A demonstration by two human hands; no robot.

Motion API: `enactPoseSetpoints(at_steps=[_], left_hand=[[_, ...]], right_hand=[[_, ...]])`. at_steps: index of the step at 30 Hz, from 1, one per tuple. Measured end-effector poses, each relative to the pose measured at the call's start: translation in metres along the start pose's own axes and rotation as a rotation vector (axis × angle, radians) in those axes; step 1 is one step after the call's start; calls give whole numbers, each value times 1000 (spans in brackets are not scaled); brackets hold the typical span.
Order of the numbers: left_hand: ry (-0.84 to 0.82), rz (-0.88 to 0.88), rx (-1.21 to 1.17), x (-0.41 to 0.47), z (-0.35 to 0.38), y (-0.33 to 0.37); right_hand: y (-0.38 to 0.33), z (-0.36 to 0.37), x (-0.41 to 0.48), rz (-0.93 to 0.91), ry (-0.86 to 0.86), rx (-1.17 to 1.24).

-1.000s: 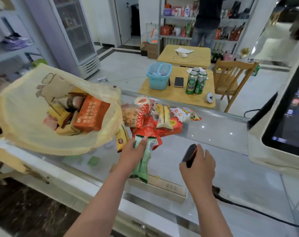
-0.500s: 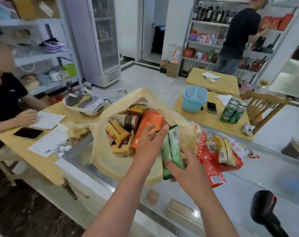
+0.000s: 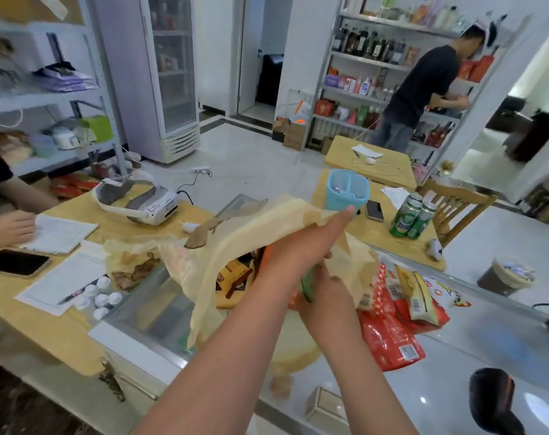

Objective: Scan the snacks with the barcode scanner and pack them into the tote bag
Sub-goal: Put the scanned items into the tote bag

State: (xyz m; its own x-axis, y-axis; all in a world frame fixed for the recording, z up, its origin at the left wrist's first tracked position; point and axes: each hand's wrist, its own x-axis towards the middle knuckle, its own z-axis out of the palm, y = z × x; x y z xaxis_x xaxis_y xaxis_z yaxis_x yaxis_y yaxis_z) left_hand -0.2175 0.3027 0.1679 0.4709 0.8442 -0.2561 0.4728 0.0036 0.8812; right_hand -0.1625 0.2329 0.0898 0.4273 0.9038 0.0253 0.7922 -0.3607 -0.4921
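Visible only as two forearms and two hands. Bare along the whole left forearm (image 3: 229, 334), from the bottom edge up to the wrist, with an uncovered left hand (image 3: 304, 243). Bare in the same way along the right forearm (image 3: 364, 372) and the right hand (image 3: 326, 291). Slim and smooth in shape, both of them. Softened by motion blur at the fingers (image 3: 342, 215); too blurred for finer details such as marks.

Two hands (image 3: 304, 246) (image 3: 329, 291), one tote bag (image 3: 251, 227), one scanner (image 3: 492, 400), one green snack (image 3: 307, 285), two cans (image 3: 405, 219) (image 3: 422, 219).
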Motion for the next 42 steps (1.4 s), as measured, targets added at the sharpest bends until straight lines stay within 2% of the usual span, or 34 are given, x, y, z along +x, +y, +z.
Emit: enactPoseSetpoints(at_steps=[2,5,7,9,11,13,17,19,22,25,27,28,30,32,36,37,39,42], left_hand=[[-9,-25,61,11,1,-4],[-114,-34,-44,21,4,-2],[-132,16,-129,23,3,2],[-73,119,-159,28,0,4],[-14,200,-120,28,-5,9],[-74,248,-40,27,-7,15],[-170,250,32,20,-1,23],[-149,259,40,19,-1,21],[-110,262,91,17,-6,21],[-106,259,87,18,-5,18],[-106,240,67,18,-3,16],[-112,235,55,20,-1,15],[-98,241,-2,20,3,10],[-80,235,-147,22,8,4],[-30,184,-469,29,28,-8],[-13,184,-515,28,35,-9],[18,199,-526,29,50,-16],[-40,217,-464,25,76,-26]], right_hand=[[-1,3,-7,-27,2,-20],[-3,7,-3,-8,-1,-59],[-3,4,0,9,25,-80],[2,-3,2,35,73,-96],[7,-9,6,61,70,-157],[7,-9,12,82,27,-195],[0,5,37,81,10,-245],[1,14,60,118,41,-251],[14,30,86,34,57,-355],[21,39,92,3,6,-308],[23,41,97,106,33,-152],[22,38,100,114,29,-162],[24,33,103,81,13,-278],[21,27,99,75,-2,-258],[27,-4,62,23,-44,59],[35,-13,47,-19,-16,110],[58,-28,20,-56,148,139],[109,-45,2,78,427,202]])
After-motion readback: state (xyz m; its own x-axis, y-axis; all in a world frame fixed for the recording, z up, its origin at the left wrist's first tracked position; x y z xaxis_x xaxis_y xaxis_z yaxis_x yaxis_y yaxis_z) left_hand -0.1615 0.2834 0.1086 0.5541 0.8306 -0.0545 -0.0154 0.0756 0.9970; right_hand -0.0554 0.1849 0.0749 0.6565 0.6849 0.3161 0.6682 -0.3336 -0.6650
